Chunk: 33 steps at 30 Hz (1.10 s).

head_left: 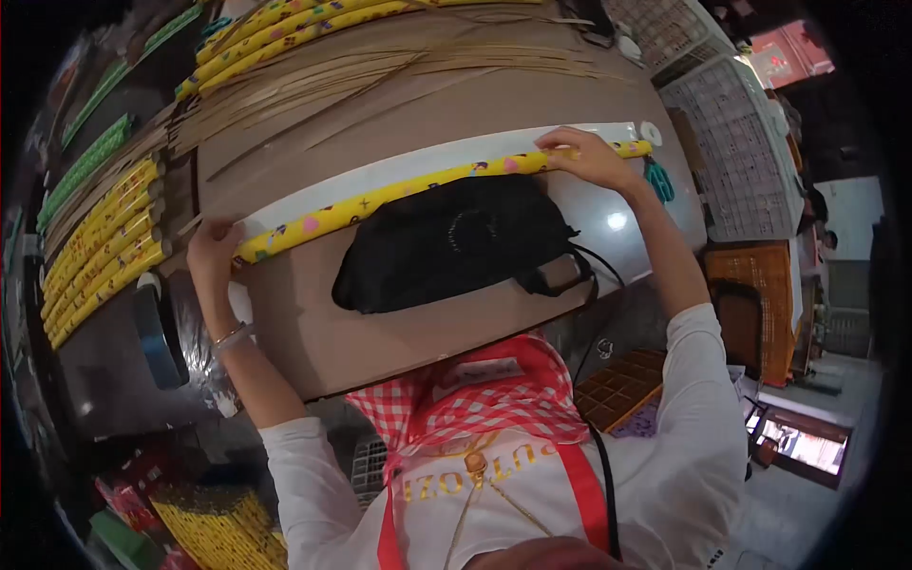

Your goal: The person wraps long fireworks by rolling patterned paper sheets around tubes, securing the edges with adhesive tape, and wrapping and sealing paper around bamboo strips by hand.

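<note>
A long, thin yellow roll (380, 198) with a colourful print lies slantwise across the table. My left hand (215, 245) grips its left end, the fingers partly hidden. Toward the other end, my right hand (587, 160) has its thumb and bent fingers on the roll. A strip of white sheet (380, 171) runs along the roll's far side; whether the two are joined I cannot tell. Close in front of the roll lies a black cloth bag (456, 245) with a strap. Teal-handled scissors (657, 180) and a small white ring (650, 133) lie beyond my right hand.
Several finished-looking yellow rolls (104, 252) are stacked at left, near green rolls (90, 171). Thin wooden strips (380, 76) spread over the far table. A wide dark roll of tape (161, 328) stands at the left. White plastic crates (731, 142) stand at right.
</note>
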Each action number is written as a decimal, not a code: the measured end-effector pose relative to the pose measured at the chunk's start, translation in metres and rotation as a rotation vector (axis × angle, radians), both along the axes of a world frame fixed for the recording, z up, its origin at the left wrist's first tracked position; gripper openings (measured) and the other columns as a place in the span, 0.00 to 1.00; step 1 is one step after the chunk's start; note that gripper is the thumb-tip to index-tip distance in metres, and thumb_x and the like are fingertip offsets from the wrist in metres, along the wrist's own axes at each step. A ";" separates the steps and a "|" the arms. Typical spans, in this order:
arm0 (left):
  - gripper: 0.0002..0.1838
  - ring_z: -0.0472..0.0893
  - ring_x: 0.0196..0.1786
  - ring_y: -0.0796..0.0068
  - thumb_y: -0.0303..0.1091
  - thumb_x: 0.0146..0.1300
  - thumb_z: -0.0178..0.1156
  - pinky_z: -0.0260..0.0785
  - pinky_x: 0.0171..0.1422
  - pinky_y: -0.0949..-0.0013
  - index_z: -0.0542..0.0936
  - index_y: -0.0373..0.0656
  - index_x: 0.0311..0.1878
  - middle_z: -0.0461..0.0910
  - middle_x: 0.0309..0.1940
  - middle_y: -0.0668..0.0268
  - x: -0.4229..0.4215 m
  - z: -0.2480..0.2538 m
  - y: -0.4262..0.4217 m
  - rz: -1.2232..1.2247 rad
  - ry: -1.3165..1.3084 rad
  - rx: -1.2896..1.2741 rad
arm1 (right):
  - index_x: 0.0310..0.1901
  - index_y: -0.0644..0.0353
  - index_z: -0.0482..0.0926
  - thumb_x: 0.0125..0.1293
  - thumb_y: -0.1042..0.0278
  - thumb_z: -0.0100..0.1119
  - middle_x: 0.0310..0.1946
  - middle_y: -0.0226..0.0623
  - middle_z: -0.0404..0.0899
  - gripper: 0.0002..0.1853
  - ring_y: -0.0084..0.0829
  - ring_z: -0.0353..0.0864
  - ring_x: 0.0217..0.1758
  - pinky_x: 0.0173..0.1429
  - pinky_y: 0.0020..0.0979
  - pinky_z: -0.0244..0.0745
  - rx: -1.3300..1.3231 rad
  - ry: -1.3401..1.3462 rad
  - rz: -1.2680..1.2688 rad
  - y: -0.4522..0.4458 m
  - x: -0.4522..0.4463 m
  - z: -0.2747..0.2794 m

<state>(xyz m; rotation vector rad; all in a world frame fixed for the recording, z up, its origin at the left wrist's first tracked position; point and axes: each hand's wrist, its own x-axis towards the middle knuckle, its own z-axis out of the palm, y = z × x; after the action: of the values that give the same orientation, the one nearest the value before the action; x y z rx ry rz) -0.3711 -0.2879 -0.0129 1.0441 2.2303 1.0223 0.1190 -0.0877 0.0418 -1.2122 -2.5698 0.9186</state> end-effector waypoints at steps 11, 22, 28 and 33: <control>0.15 0.81 0.33 0.73 0.35 0.50 0.64 0.71 0.39 0.71 0.80 0.37 0.39 0.82 0.30 0.60 0.013 0.012 -0.002 0.068 0.028 -0.012 | 0.37 0.64 0.78 0.58 0.64 0.59 0.31 0.34 0.79 0.11 0.23 0.77 0.29 0.35 0.29 0.74 -0.347 0.066 0.115 -0.001 -0.193 -0.015; 0.15 0.82 0.32 0.72 0.37 0.46 0.64 0.71 0.38 0.71 0.81 0.39 0.37 0.82 0.28 0.62 0.004 -0.002 -0.005 0.057 0.014 0.065 | 0.33 0.61 0.78 0.52 0.64 0.61 0.25 0.35 0.78 0.10 0.27 0.77 0.29 0.35 0.29 0.72 -0.163 -0.012 0.067 -0.017 -0.221 -0.035; 0.14 0.82 0.33 0.69 0.37 0.46 0.63 0.71 0.38 0.69 0.81 0.41 0.36 0.82 0.28 0.63 0.005 -0.001 -0.005 0.059 0.069 0.050 | 0.33 0.60 0.79 0.52 0.63 0.62 0.26 0.35 0.78 0.11 0.28 0.77 0.29 0.36 0.29 0.73 -0.103 0.004 0.072 -0.019 -0.220 -0.042; 0.14 0.81 0.34 0.67 0.38 0.46 0.62 0.72 0.39 0.67 0.81 0.42 0.36 0.82 0.28 0.64 0.006 0.000 -0.004 0.073 0.101 0.010 | 0.32 0.60 0.79 0.51 0.61 0.63 0.26 0.35 0.79 0.12 0.28 0.77 0.29 0.35 0.29 0.73 -0.166 -0.004 0.108 -0.017 -0.220 -0.037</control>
<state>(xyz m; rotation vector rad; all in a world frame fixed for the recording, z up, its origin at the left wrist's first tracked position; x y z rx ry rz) -0.3656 -0.2920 -0.0132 1.0469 2.3617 1.0335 -0.1015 -0.1043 0.0052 -1.1233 -2.6290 1.1737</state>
